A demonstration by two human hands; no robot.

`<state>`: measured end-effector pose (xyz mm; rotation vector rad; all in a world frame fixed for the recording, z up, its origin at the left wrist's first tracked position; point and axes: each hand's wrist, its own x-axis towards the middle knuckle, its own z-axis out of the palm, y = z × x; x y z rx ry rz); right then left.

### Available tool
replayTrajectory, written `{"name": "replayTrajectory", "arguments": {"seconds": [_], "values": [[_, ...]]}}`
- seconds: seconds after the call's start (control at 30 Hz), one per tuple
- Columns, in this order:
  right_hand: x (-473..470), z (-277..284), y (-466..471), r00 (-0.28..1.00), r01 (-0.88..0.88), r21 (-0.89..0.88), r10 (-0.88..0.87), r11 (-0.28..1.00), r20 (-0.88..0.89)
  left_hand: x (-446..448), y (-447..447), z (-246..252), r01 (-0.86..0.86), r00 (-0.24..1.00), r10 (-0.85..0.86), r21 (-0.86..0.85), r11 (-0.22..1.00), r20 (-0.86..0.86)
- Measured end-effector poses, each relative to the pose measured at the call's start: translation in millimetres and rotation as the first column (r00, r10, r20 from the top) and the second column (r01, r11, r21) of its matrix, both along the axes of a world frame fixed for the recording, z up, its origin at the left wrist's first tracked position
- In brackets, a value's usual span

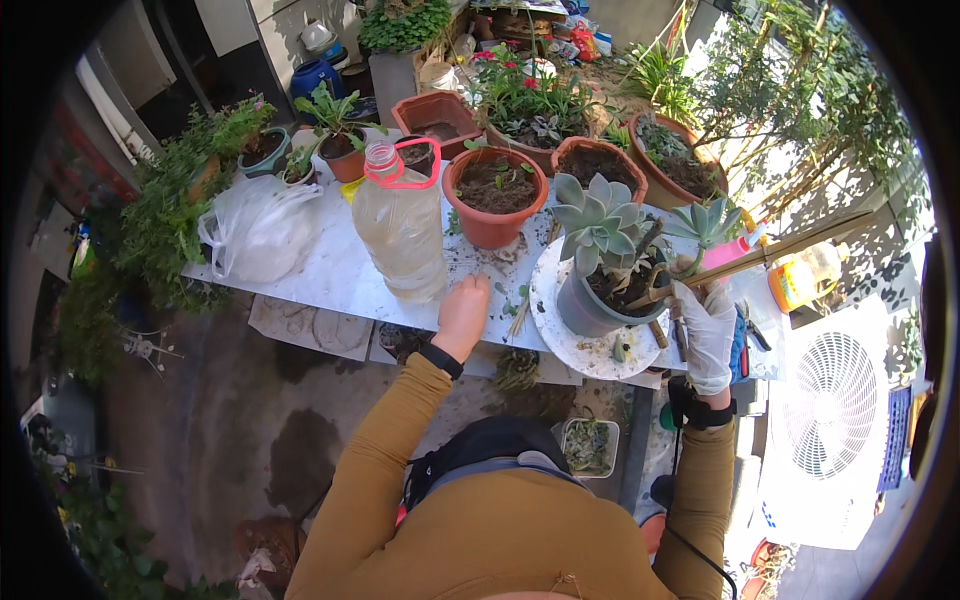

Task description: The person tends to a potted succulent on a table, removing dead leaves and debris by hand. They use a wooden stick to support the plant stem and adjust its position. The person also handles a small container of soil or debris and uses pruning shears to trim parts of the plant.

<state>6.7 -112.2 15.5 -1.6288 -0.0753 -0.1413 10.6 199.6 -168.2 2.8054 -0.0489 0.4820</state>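
Note:
A grey-green plastic pot point(592, 311) with a rosette succulent point(600, 225) stands on a white round turntable point(551, 330) in front of me. My right hand point(705, 330), in a white glove, is at the pot's right rim and grips a bamboo stick point(795, 246). One end of the stick reaches over the soil; the other points out to the right. A second succulent rosette point(705, 221) leans out above this hand. My bare left hand point(463, 307) rests on the table's front part with curled fingers, beside a large clear plastic bottle point(401, 232) of cloudy liquid. Nothing shows in its fingers; the palm is hidden.
Terracotta-coloured pots point(495, 217) stand behind the turntable. Left on the table point(330, 262) lies a white plastic bag point(262, 225). Pruning shears point(756, 330) and a pink spray bottle point(727, 253) are at the right. An outdoor fan unit point(832, 420) stands beyond.

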Motion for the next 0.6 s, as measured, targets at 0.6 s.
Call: {"name": "replayTrajectory", "arguments": {"seconds": [0.6], "values": [[-2,5,0,0.993,-0.108,0.102,0.111,0.989,-0.026,39,3,-12,0.094,0.993,-0.072,0.269,0.958,-0.089]]}}
